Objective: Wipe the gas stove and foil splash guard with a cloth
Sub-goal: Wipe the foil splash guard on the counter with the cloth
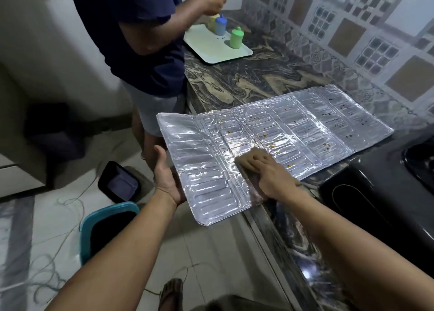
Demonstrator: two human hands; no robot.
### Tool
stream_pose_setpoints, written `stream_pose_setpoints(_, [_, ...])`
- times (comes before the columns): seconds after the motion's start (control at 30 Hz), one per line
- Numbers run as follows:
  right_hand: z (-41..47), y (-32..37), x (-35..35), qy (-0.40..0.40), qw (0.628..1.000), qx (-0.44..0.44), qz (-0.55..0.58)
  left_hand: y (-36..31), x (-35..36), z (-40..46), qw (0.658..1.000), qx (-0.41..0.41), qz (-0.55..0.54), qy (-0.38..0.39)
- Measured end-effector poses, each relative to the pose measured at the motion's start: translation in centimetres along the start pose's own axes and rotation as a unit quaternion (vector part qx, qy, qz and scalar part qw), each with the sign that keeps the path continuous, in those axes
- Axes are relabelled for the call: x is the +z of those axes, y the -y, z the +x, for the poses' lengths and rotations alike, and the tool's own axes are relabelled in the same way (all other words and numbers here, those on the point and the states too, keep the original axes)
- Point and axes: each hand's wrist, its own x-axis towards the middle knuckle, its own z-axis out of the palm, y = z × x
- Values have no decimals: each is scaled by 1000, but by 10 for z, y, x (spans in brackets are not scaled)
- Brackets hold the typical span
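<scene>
The silver foil splash guard [293,122] lies flat across the marbled counter, its near-left part hanging past the counter edge. Small orange and dark spots dot its middle and far panels. My left hand [165,176] supports the overhanging part from below at its left edge, palm up, fingers hidden under the foil. My right hand [265,169] presses a brownish cloth [244,161] flat onto the foil with straight fingers. The black gas stove [375,193] sits at the right, just beyond the foil's near edge.
Another person in a dark shirt [141,40] stands at the counter's far end by a pale tray [216,45] with blue and green cups. A teal-rimmed bin [105,228] and a black tray [118,181] sit on the floor below. Patterned tiles back the counter.
</scene>
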Motion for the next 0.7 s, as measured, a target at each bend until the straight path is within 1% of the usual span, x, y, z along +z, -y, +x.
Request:
stream_pose_setpoints(0.07, [9, 14, 5, 26, 1000, 1, -1, 2, 2, -7, 999, -19, 14, 28])
stream_pose_setpoints(0.17, [14, 38, 9, 84, 994, -64, 11, 3, 1, -8, 998, -44, 31, 12])
stream_pose_setpoints(0.23, [6, 41, 9, 90, 989, -114, -3, 1, -1, -7, 998, -51, 22, 1])
stream_pose_setpoints(0.3, [-7, 29, 12, 86, 988, -129, 3, -1, -3, -6, 998, -57, 12, -2])
stream_pose_setpoints(0.37, [-20, 7, 14, 69, 991, -109, 22, 1, -5, -7, 998, -56, 2, -8])
stream_pose_setpoints(0.43, [-22, -11, 9, 36, 996, -58, 53, 5, -4, -7, 999, -53, -3, -11])
stream_pose_setpoints(0.5, [-19, -14, 2, 24, 996, -29, 79, 9, 2, -10, 998, -56, 11, -22])
stream_pose_setpoints(0.63, [-23, 9, -4, 64, 997, -13, 32, 11, 11, -10, 994, -36, 63, -80])
stream_pose_setpoints(0.7, [-37, 21, 0, 72, 996, -50, -4, 11, 11, -8, 993, -21, 76, -90])
